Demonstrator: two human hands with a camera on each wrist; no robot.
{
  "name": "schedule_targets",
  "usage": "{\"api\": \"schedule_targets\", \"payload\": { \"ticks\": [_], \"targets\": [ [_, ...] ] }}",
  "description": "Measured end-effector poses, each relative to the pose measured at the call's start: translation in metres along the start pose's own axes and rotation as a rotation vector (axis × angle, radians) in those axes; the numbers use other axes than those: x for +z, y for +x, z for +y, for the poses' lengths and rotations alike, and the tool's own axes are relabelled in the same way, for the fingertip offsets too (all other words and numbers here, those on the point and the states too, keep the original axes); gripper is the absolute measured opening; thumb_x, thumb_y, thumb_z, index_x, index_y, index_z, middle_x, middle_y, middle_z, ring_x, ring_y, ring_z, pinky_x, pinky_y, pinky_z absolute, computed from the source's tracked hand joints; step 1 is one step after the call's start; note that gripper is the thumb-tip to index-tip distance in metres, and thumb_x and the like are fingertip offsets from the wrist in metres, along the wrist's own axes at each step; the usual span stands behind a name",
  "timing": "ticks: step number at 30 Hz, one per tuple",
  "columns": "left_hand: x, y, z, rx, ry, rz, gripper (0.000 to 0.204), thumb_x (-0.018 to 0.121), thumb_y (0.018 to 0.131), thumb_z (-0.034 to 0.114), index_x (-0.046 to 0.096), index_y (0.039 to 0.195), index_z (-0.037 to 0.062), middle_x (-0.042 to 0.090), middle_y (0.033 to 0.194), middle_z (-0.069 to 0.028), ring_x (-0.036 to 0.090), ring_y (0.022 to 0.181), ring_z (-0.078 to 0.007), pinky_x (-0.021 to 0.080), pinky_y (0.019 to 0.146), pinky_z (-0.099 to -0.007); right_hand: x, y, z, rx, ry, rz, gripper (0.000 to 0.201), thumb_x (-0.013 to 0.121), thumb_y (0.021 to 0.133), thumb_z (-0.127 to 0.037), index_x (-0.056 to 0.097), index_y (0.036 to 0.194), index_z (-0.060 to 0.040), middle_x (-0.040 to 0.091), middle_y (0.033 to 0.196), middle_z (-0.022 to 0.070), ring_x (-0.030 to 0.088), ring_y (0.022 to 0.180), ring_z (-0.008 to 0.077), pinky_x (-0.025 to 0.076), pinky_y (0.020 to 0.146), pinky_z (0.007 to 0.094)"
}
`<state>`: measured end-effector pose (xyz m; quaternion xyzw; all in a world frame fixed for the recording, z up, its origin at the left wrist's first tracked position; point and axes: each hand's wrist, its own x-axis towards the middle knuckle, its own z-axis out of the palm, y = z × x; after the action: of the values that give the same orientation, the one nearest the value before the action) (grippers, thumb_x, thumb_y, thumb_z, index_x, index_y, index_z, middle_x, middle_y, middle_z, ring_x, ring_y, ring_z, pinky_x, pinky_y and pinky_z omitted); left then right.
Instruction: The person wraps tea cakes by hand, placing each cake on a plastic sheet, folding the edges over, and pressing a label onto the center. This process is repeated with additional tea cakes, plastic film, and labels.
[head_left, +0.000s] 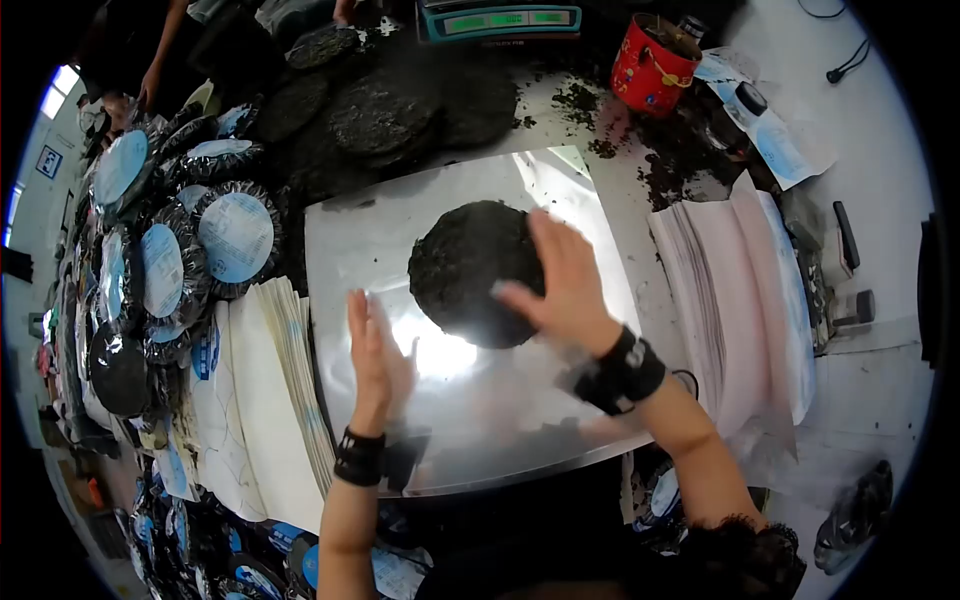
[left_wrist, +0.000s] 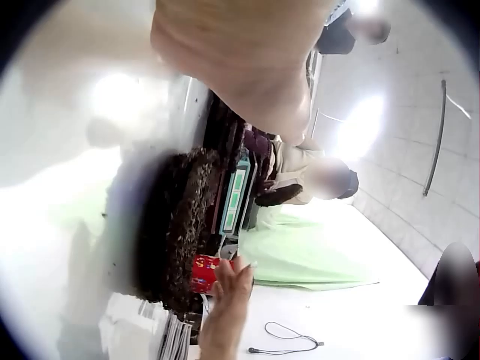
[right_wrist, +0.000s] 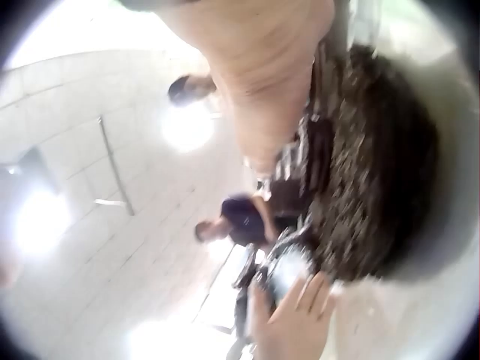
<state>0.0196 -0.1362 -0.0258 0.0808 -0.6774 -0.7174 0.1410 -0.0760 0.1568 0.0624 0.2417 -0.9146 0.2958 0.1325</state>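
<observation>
A dark, rough, round cake of pressed flakes [head_left: 465,268] lies on a shiny metal sheet [head_left: 365,235]. My right hand [head_left: 575,290] is at the cake's right side, its fingers straight and overlapping the edge in the head view. To the left, my left hand [head_left: 375,355] is held above the sheet, fingers extended, apart from the cake and holding nothing. The left wrist view shows the thick side of the cake [left_wrist: 176,232] with the right hand [left_wrist: 225,315] beyond it. In the right wrist view, the left hand [right_wrist: 296,319] appears spread past the cake [right_wrist: 360,172].
Paper stacks flank the sheet, one left [head_left: 265,380] and one right [head_left: 730,290]. Wrapped discs with blue labels [head_left: 237,237] pile up at far left. More dark cakes [head_left: 385,115], a digital scale [head_left: 500,22] and a red bucket [head_left: 650,70] stand behind. Other people are beyond.
</observation>
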Motion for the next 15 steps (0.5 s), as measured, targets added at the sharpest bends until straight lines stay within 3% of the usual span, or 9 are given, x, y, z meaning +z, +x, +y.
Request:
{"api": "schedule_targets", "payload": {
  "ticks": [1, 3, 5, 7, 10, 11, 13, 15],
  "targets": [
    [0.029, 0.008, -0.010, -0.002, -0.066, -0.006, 0.069, 0.055, 0.102, 0.034, 0.033, 0.157, -0.0015, 0.043, 0.155, -0.0217, 0.042, 0.144, -0.0337, 0.033, 0.118, -0.0419, 0.019, 0.002, 0.029, 0.153, 0.196, 0.030, 0.082, 0.076, 0.088, -0.039, 0.043, 0.148, 0.0054, 0.050, 0.146, 0.0283, 0.050, 0.132, 0.0436, 0.040, 0.111, 0.0476],
    [0.060, 0.017, -0.012, 0.034, 0.064, 0.007, 0.073, 0.063, 0.100, 0.029, 0.031, 0.158, -0.0021, 0.037, 0.160, -0.0225, 0.038, 0.147, -0.0356, 0.031, 0.120, -0.0420, 0.068, -0.015, 0.045, 0.401, 0.657, 0.143, 0.075, 0.075, 0.091, -0.030, 0.043, 0.147, 0.0067, 0.052, 0.144, 0.0268, 0.049, 0.135, 0.0427, 0.040, 0.113, 0.0446],
    [0.072, 0.013, 0.013, 0.113, 0.548, 0.057, 0.075, 0.071, 0.093, 0.017, 0.033, 0.155, -0.0041, 0.042, 0.153, -0.0244, 0.044, 0.140, -0.0385, 0.035, 0.117, -0.0432, 0.089, -0.041, 0.011, 0.344, 0.376, 0.258, 0.072, 0.074, 0.091, -0.030, 0.044, 0.145, 0.0072, 0.051, 0.143, 0.0292, 0.048, 0.133, 0.0462, 0.039, 0.113, 0.0492],
    [0.068, -0.007, 0.021, 0.139, 0.579, 0.137, 0.073, 0.075, 0.089, 0.011, 0.039, 0.151, -0.0043, 0.047, 0.146, -0.0247, 0.049, 0.134, -0.0400, 0.039, 0.113, -0.0437, 0.073, -0.049, -0.001, 0.341, 0.377, 0.063, 0.079, 0.077, 0.087, -0.035, 0.044, 0.146, 0.0059, 0.048, 0.145, 0.0298, 0.045, 0.135, 0.0474, 0.035, 0.115, 0.0537],
    [0.065, -0.022, 0.032, 0.068, 0.669, 0.169, 0.073, 0.077, 0.087, 0.014, 0.042, 0.148, -0.0047, 0.049, 0.145, -0.0228, 0.051, 0.132, -0.0386, 0.040, 0.113, -0.0442, 0.024, -0.021, -0.037, -0.066, 0.127, -0.017, 0.089, 0.079, 0.082, -0.046, 0.044, 0.147, 0.0042, 0.046, 0.148, 0.0285, 0.039, 0.141, 0.0456, 0.028, 0.118, 0.0566],
    [0.063, -0.017, 0.036, 0.050, 0.677, 0.162, 0.073, 0.078, 0.086, 0.014, 0.043, 0.146, -0.0050, 0.050, 0.144, -0.0223, 0.051, 0.132, -0.0381, 0.040, 0.112, -0.0443, 0.031, -0.012, -0.044, -0.281, 0.146, -0.163, 0.096, 0.076, 0.079, -0.057, 0.046, 0.148, 0.0022, 0.043, 0.151, 0.0277, 0.034, 0.146, 0.0439, 0.022, 0.121, 0.0585],
    [0.037, -0.010, 0.033, -0.013, 0.610, 0.078, 0.071, 0.082, 0.082, 0.014, 0.049, 0.143, -0.0025, 0.054, 0.141, -0.0205, 0.053, 0.129, -0.0364, 0.042, 0.111, -0.0431, 0.063, -0.024, -0.043, -0.326, 0.079, -0.321, 0.098, 0.073, 0.079, -0.063, 0.047, 0.148, 0.0005, 0.041, 0.154, 0.0271, 0.030, 0.149, 0.0430, 0.020, 0.123, 0.0584],
    [-0.032, -0.030, 0.049, 0.126, 0.878, -0.061, 0.067, 0.083, 0.083, 0.015, 0.052, 0.142, 0.0010, 0.055, 0.142, -0.0181, 0.055, 0.130, -0.0332, 0.043, 0.110, -0.0414, 0.065, -0.019, -0.038, -0.354, 0.055, -0.322, 0.100, 0.070, 0.080, -0.067, 0.045, 0.150, -0.0006, 0.039, 0.156, 0.0268, 0.029, 0.149, 0.0435, 0.019, 0.123, 0.0592]
  ]
}}
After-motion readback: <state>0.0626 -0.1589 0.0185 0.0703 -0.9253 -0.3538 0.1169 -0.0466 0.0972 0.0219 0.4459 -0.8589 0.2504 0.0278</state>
